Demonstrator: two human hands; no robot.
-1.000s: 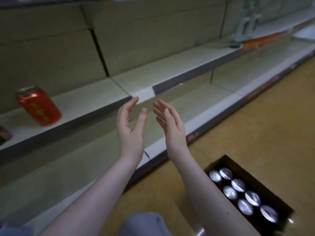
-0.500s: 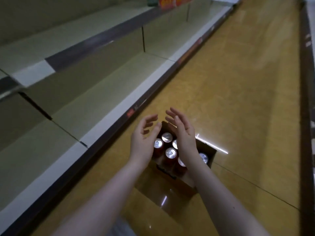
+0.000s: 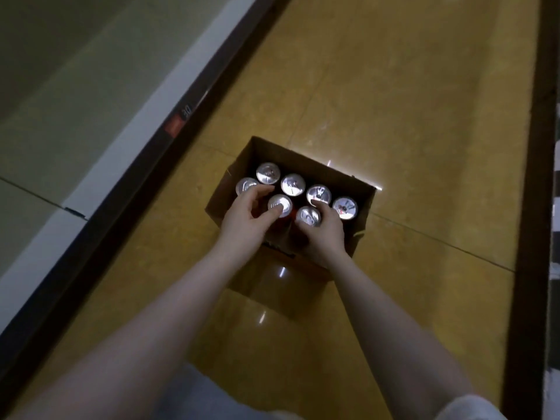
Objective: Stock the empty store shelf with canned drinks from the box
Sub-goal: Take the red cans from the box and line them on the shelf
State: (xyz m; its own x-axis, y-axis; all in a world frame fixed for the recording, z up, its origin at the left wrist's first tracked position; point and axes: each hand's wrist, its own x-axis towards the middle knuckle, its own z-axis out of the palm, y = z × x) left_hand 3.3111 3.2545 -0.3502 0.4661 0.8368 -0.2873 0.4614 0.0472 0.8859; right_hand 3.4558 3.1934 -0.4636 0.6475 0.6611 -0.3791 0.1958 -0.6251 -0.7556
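Observation:
An open cardboard box [image 3: 357, 221] sits on the yellow floor and holds several upright red cans with silver tops. My left hand [image 3: 245, 221] is inside the box, its fingers wrapped around one can [image 3: 279, 205] in the near row. My right hand [image 3: 324, 234] is beside it, fingers curled around the neighbouring can [image 3: 308, 216]. Both cans still stand in the box. Other cans [image 3: 292, 184] stand untouched in the far row. The bottom store shelf [image 3: 69, 95] runs along the left and is bare here.
The shelf's dark front rail with a red price tag [image 3: 175, 128] borders the aisle on the left. A dark base strip [image 3: 533, 177] of the opposite shelving runs along the right. My knees show at the bottom edge.
My view swung down from the shelf to the box. Both hands dropped from open in the air into the box and closed around two cans.

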